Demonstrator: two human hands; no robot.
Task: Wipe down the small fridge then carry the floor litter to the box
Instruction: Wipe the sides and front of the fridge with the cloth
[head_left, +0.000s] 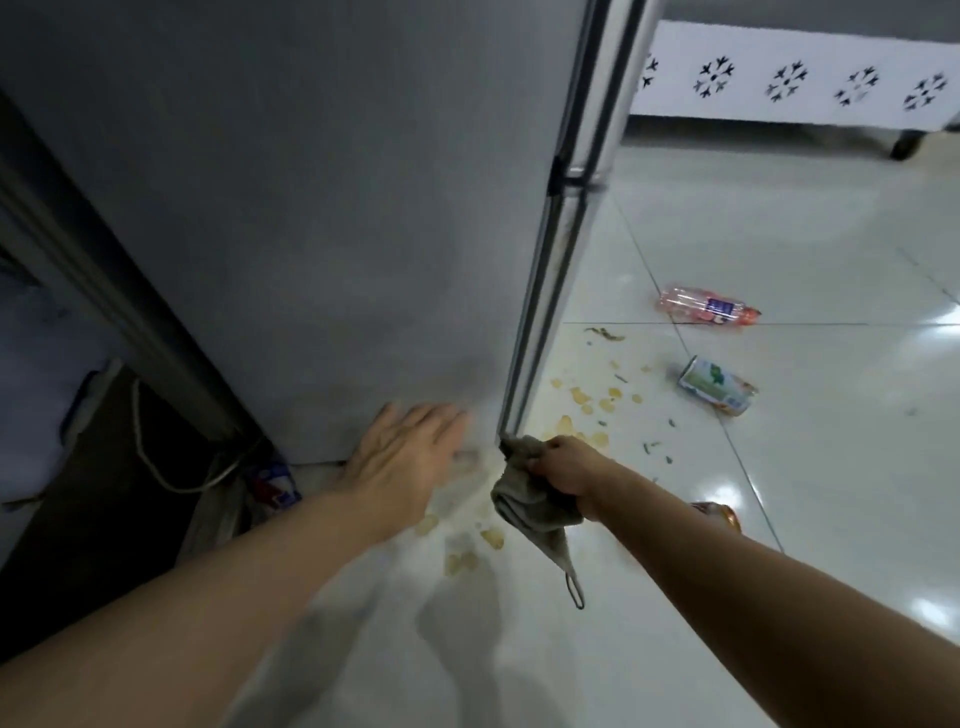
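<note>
The grey fridge (311, 208) fills the upper left, its side panel facing me and its shiny door edge (561, 260) running down to the floor. My left hand (405, 457) lies flat and open against the lower corner of that side panel. Just right of it, my right hand (566, 467) grips a grey-brown cloth (530, 499), pressed at the bottom of the door edge; the cloth's loop hangs down. On the white tiles lie a pink plastic bottle (709, 305), a green-and-white can (717, 385), an orange wrapper (719, 514) partly behind my right forearm, and scattered chips (582, 397).
A white bench with cut-out patterns (789, 83) stands at the back right. Left of the fridge is a dark gap with a white cable (156, 467) and a red-blue packet (270, 483). More chip crumbs (467, 556) lie under my arms.
</note>
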